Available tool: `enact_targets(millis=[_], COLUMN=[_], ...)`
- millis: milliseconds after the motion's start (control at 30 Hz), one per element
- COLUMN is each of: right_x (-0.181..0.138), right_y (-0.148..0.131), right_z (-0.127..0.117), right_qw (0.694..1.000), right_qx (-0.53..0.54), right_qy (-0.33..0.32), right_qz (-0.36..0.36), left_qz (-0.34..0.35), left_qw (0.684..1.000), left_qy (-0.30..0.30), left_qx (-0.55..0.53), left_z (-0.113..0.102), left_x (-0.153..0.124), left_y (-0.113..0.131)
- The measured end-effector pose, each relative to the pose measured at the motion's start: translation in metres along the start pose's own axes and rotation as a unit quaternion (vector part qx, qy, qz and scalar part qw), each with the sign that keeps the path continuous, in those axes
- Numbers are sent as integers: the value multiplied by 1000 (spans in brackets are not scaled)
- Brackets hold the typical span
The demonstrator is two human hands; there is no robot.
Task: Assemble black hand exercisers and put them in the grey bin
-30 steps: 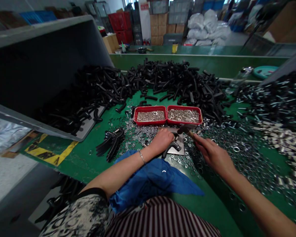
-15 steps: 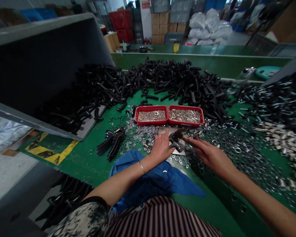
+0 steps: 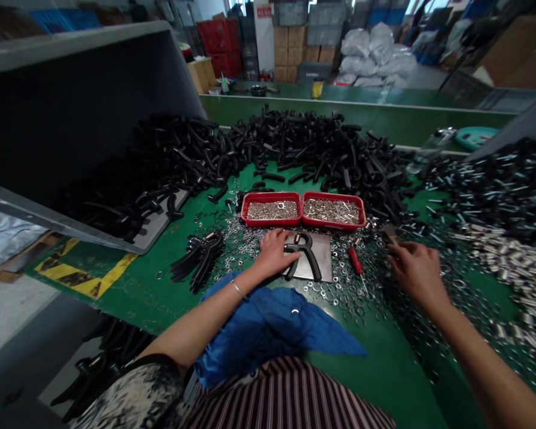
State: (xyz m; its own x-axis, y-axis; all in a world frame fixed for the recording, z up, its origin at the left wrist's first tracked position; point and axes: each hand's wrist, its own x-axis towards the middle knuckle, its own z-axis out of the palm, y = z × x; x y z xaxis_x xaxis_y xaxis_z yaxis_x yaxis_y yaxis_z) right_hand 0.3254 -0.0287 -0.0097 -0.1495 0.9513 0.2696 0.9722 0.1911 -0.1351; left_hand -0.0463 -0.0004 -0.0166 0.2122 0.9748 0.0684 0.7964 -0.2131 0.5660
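Note:
A black hand grip (image 3: 304,255) with two curved handles lies on a small grey metal plate (image 3: 324,262) on the green table. My left hand (image 3: 272,253) rests at its left end, fingers closed on one handle and the spring end. My right hand (image 3: 413,271) is off to the right over the scattered washers. Its fingers are curled round the brown handle of a small hammer (image 3: 388,234), which pokes out beyond them. Between my hands, a red-handled screwdriver (image 3: 355,262) lies among the washers.
Two red trays (image 3: 272,221) (image 3: 333,223) of small metal parts stand behind the plate. Black curved handles (image 3: 295,143) are heaped behind and in a grey bin (image 3: 93,71) at left. Finished grips (image 3: 199,262), blue cloth (image 3: 272,328), black-and-silver parts (image 3: 495,185) at right.
My right hand has swung right with the hammer, away from the plate. My left hand shifted left and the hand grip now lies uncovered on the plate.

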Motion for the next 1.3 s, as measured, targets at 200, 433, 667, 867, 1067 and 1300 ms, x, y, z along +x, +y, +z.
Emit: enact_targets(millis=[200,433,667,867,1067,1300], right_x=[12,30,58,62,61,61], right_y=[-71,-71,-137,-174,-166,-174], right_z=[18,-8,-2,42,45,34], right_qw=[991,987,836,798,800,913], right_qx=[-48,19,532,578,574,395], right_qy=[-118,-112,-28,-22,-39,-51], right_qz=[37,117,134,171,174,87], left_qz=[61,89,89,84,78,79], left_qw=[998,995,996,996,995,995], left_qy=[-10,-38,-15,-9,-14,-29], left_qx=[13,-22,-26,-42,-53,-57], left_z=[4,7,13,14,12,10], left_x=[-7,0,-2,-3,-3,-1], left_y=[-8,-14,-11,-14,-14,-13])
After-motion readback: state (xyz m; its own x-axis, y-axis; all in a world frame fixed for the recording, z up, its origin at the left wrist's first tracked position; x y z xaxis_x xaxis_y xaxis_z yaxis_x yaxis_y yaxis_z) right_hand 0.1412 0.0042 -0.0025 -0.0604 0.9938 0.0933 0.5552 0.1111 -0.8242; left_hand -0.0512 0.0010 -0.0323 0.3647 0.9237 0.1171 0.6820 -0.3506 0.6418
